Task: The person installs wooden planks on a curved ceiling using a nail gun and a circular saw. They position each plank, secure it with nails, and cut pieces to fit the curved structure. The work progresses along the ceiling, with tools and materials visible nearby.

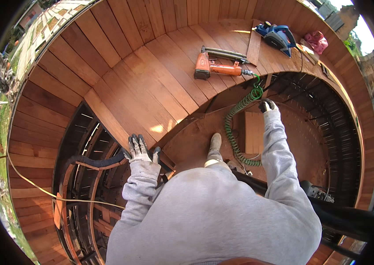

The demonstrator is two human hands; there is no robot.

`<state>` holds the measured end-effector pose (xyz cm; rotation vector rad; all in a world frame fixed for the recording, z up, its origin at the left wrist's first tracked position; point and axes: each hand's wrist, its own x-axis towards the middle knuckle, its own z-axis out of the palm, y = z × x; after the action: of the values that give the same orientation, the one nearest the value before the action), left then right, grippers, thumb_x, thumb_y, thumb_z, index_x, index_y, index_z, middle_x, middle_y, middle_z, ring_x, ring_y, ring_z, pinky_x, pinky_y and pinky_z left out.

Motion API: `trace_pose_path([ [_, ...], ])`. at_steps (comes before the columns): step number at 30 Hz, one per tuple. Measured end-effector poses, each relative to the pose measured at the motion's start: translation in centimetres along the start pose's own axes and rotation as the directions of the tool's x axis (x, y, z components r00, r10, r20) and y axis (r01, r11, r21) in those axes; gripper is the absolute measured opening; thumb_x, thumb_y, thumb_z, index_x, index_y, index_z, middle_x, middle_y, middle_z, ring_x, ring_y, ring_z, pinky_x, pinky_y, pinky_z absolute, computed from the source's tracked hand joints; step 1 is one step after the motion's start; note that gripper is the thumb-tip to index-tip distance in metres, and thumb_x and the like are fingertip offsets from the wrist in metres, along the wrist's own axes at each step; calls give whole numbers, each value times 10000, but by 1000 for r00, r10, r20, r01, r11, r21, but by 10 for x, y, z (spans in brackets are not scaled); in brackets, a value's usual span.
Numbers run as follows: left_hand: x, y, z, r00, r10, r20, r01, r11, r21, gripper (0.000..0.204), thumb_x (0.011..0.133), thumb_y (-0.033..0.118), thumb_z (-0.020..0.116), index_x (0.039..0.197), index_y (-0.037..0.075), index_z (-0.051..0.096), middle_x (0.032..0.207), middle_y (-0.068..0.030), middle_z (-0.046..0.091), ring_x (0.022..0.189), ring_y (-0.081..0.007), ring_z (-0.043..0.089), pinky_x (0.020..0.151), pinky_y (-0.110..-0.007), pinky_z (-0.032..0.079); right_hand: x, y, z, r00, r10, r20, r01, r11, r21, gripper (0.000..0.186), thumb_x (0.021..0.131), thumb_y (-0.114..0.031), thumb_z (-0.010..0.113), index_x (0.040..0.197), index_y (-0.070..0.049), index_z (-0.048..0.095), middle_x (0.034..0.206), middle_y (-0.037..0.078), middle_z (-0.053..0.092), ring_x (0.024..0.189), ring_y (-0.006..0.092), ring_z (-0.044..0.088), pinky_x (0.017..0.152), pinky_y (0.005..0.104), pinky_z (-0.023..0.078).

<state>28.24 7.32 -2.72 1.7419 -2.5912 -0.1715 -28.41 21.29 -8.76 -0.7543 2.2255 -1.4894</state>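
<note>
My left hand (139, 150), in a grey and black work glove, lies with its fingers spread flat on the near end of a reddish-brown wooden plank (107, 115). That plank is the outermost board of the curved bench seat (160, 84), beside the open metal frame. My right hand (268, 105), gloved too, reaches forward below the seat's inner edge, close to the coiled green air hose (230, 123). Its fingers are curled, and what they hold, if anything, is hidden. The hose runs to an orange nail gun (222, 68) lying on the seat.
A blue electric planer (277, 37) and a pink cloth (315, 42) lie farther along the seat. Slatted wooden walls (50, 106) curve around. Bare frame ribs (92, 154) show at left, crossed by a yellow hose (32, 182). A wooden box (254, 132) stands on the floor.
</note>
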Motion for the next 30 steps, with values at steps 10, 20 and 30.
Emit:
trace_pose_path([
  [10,-42,-33,25,568,-662,-489,459,748,-479,374,900,147,654,1272,126,638,1321,-120,626,1286,-324,539,1149,-488,334,72,-171,34,849,-422,318,433,900,39,412,1041,-204,566,1393,9,537,1266,139,660,1126,232,653,1019,348,501],
  [20,15,-99,-4,643,-519,-563,471,848,-243,219,901,169,648,1103,112,709,1163,-109,700,1159,-307,623,1071,-453,423,56,-216,123,672,-581,460,684,724,-85,386,1001,-72,596,1374,19,562,1257,157,668,1088,210,653,964,330,502],
  [30,28,-98,-17,647,-695,-315,620,719,-313,281,837,342,731,884,66,755,975,-122,733,972,-306,676,975,-430,486,16,-168,145,547,-576,607,833,306,-461,616,957,-230,657,1504,-69,423,1497,214,454,1404,387,393,1179,489,296],
])
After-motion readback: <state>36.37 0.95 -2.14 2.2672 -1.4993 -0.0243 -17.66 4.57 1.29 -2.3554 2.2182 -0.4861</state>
